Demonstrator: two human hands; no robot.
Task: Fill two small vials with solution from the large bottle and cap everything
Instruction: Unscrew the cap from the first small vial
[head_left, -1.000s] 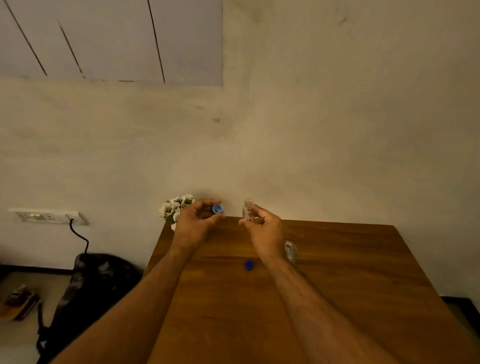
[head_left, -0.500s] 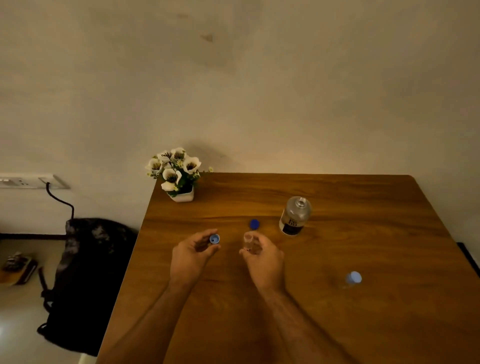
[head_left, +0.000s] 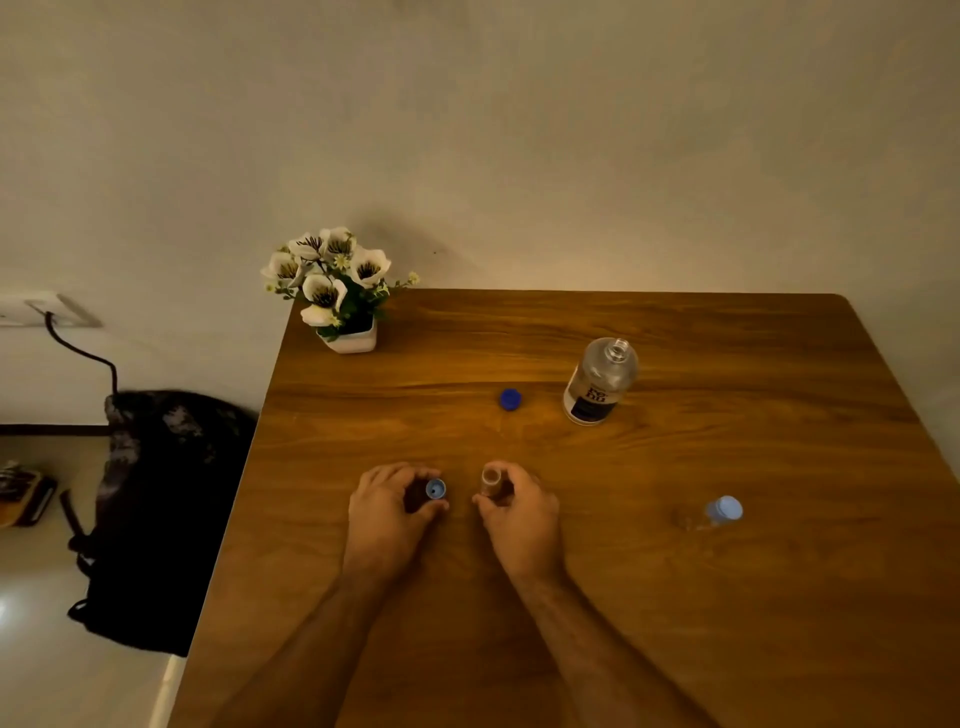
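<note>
My left hand (head_left: 388, 508) pinches a small light-blue vial cap (head_left: 435, 488) between thumb and fingers, its hollow side facing up. My right hand (head_left: 519, 512) grips an open small clear vial (head_left: 490, 481), held upright just above the table. The large clear bottle (head_left: 598, 382) with a dark label stands uncapped at the back right. Its dark blue cap (head_left: 510, 399) lies on the wood to the left of it. A second small vial (head_left: 719, 512) with a light-blue cap on stands at the right.
A wooden table (head_left: 675, 597) fills the lower right, its left edge running diagonally. A white pot of flowers (head_left: 337, 291) sits at its back-left corner against the wall. A black bag (head_left: 156, 509) lies on the floor at the left.
The view has tilted down, bringing the whole table into sight. Both hands have come down toward the table with the cap and the vial still held.
</note>
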